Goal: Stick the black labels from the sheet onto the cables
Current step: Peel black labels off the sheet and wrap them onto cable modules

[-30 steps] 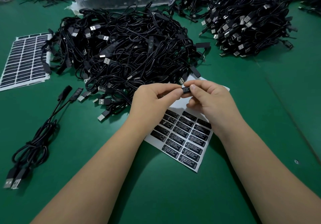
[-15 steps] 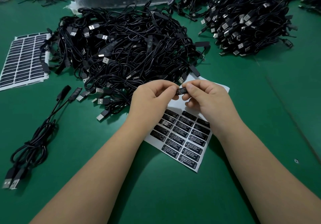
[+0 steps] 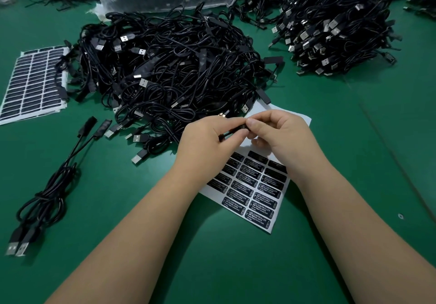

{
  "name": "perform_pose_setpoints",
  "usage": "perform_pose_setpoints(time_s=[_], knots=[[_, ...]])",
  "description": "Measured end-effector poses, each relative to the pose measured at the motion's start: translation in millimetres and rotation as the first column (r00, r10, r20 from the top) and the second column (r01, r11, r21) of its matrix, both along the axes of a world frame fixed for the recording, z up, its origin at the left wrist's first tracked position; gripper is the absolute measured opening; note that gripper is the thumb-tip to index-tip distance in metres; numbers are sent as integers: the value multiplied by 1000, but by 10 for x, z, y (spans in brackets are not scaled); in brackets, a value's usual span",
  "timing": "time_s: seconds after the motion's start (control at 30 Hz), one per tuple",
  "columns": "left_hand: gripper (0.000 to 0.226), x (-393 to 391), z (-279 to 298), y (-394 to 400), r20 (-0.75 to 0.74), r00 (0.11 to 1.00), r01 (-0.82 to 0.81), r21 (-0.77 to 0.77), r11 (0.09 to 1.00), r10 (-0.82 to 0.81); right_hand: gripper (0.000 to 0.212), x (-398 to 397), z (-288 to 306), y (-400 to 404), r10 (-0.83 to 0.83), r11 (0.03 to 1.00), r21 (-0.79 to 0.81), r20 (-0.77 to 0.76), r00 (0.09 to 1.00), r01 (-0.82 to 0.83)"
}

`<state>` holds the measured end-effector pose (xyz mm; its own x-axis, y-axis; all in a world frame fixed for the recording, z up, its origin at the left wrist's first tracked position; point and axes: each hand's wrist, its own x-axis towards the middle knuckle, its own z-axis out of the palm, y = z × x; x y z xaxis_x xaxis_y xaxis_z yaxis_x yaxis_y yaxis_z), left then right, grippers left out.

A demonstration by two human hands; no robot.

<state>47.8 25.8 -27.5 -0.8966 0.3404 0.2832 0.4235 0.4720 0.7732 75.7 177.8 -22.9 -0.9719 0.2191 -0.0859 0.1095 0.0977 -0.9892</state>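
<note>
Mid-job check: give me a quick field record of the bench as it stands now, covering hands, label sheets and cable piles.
left hand: pinches small black cable controller
right hand: pinches the same controller at its other end
white label sheet under the hands: upper rows bare, black labels left on lower rows
second label sheet: far left, nearly full
loose black cable pile: behind the hands
bundled cable heap: far right
two separate black cables: left on green table

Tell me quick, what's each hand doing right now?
Left hand: pinching the small black cable controller.
Right hand: pinching the same controller's other end.
</note>
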Motion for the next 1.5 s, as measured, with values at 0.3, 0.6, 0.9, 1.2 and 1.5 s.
perform_pose_setpoints(time_s=[0.3, 0.6, 0.9, 1.2, 1.5], knots=[[30, 32, -8, -47, -8, 1000, 16, -251, 968, -18, 25, 29, -36, 46, 13, 991, -136, 38, 999, -8], [30, 181, 399, -219, -117, 987, -150, -423, 894, 111, 18, 127, 15, -5, 28, 1000, -6, -48, 998, -28], [25, 278, 815, -1272, -81, 809, -587, -170, 791, 583, 15, 123, -19, -18, -12, 998, 64, -34, 999, 14], [8, -300, 467, -1478, 493, 696, -650, 126, 749, 522, 12, 119, -15, -31, -48, 995, 85, -44, 998, 52], [55, -127, 267, -1434, 91, 815, -508, -360, 783, 572, 16, 115, -17, -17, -80, 996, 38, -75, 994, 83]])
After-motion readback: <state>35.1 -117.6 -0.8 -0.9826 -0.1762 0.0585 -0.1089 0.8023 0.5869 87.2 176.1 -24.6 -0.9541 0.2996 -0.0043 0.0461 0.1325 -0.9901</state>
